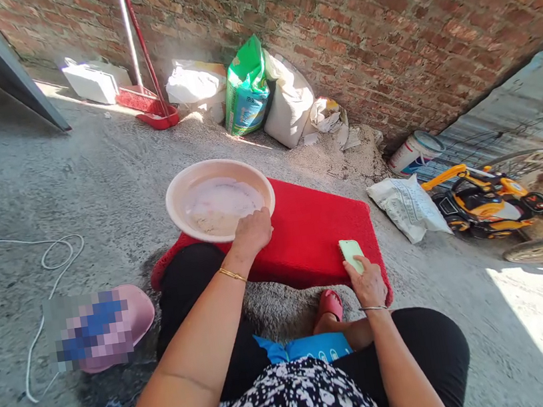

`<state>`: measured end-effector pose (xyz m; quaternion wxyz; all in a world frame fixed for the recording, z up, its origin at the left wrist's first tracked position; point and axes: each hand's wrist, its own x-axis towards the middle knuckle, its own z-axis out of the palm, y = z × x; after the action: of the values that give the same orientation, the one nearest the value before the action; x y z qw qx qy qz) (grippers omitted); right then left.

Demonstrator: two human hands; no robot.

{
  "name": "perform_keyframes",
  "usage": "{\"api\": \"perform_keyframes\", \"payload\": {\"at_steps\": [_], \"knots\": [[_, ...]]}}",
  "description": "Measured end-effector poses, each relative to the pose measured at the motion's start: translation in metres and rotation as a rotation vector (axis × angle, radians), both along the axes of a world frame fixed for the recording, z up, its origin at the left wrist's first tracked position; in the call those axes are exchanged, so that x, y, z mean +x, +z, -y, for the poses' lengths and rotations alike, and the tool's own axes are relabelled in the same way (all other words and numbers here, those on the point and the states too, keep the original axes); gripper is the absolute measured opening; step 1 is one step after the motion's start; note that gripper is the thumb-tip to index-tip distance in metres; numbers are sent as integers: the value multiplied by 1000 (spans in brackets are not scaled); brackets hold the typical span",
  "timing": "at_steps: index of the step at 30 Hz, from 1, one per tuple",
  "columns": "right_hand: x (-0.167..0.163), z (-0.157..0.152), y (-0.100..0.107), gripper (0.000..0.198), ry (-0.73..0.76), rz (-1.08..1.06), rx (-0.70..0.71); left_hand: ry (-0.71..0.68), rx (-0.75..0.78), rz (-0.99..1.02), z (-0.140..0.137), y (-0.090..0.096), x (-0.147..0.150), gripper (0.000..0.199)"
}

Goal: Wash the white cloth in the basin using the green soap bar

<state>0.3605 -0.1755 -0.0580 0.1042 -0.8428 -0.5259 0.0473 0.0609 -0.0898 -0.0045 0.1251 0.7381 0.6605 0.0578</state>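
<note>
My left hand [254, 230] is closed at the near right rim of a pale pink basin [180, 226], fingers curled over the edge. Cloudy, whitish water [223, 200] lies inside the basin, which rests on the left end of a red cloth [315, 224] draped over a low surface. At the cloth's right front, my right hand [367, 282] grips a pale green rectangular bar [351, 251] between thumb and fingers. The bar touches or hovers just over the cloth; I cannot tell which. My left fingertips are partly hidden behind the hand.
A pink tub [138, 313] with blurred contents sits on the concrete at left, beside a looped white cable [63, 249]. Along the brick wall stand a red dustpan [163, 115], a green bag [246, 89] and sacks [290, 103]. A yellow toy vehicle [494, 202] stands right.
</note>
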Motion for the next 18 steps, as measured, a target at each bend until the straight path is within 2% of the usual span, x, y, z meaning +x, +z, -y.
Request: {"api": "perform_keyframes", "payload": {"at_steps": [2, 4, 9, 11, 13, 18], "knots": [[14, 4, 3, 49, -66, 7, 20, 2, -6, 3, 0, 1, 0, 32], [6, 5, 5, 48, -36, 2, 45, 7, -6, 3, 0, 1, 0, 32], [-59, 3, 2, 42, 275, -33, 57, 5, 11, -3, 0, 1, 0, 32], [-66, 3, 0, 42, 310, -30, 34, 9, 5, -2, 0, 1, 0, 33], [-51, 5, -2, 44, 244, -26, 11, 8, 12, -2, 0, 1, 0, 32], [17, 14, -3, 47, -69, -29, 18, -8, 44, 6, 1, 1, 0, 29]]}}
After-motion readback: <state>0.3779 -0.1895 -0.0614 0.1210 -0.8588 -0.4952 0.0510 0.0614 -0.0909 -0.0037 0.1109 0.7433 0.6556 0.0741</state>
